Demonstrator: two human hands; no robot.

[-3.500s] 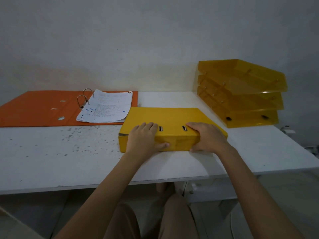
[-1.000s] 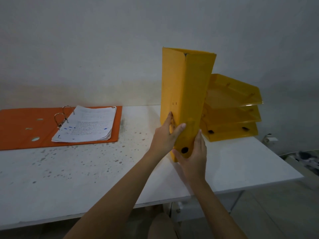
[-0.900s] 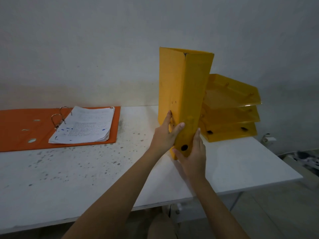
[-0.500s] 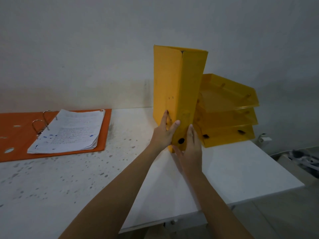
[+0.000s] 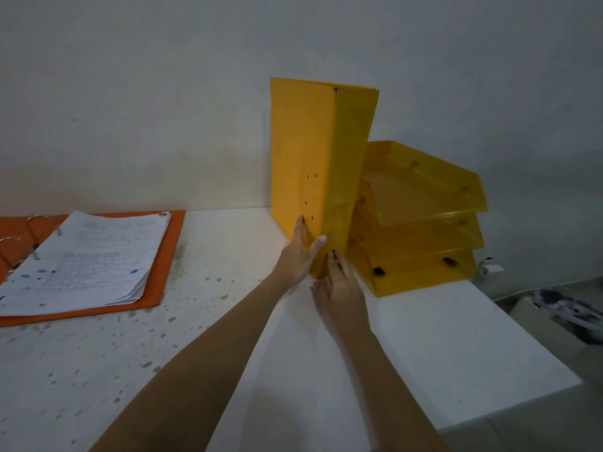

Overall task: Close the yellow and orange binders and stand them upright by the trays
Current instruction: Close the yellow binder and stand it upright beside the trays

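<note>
The closed yellow binder [image 5: 313, 164] stands upright on the white table [image 5: 424, 347], its right side against the stack of yellow trays [image 5: 421, 223]. My left hand [image 5: 298, 259] grips its lower left cover, thumb on the spine. My right hand [image 5: 341, 288] rests against the bottom of the spine with fingers up. The orange binder [image 5: 163, 256] lies open and flat at the left, rings up, with a stack of printed papers [image 5: 85, 259] on its right half.
A plain wall runs along the back of the table. The table's right edge drops to a floor with a box and dark clutter [image 5: 567, 314]. A small white fitting [image 5: 489, 267] sits beside the trays. Grey specks cover the tabletop at left.
The yellow binder went from lying flat to upright, then moved back and right until it reached the trays. Both hands slid down to its base.
</note>
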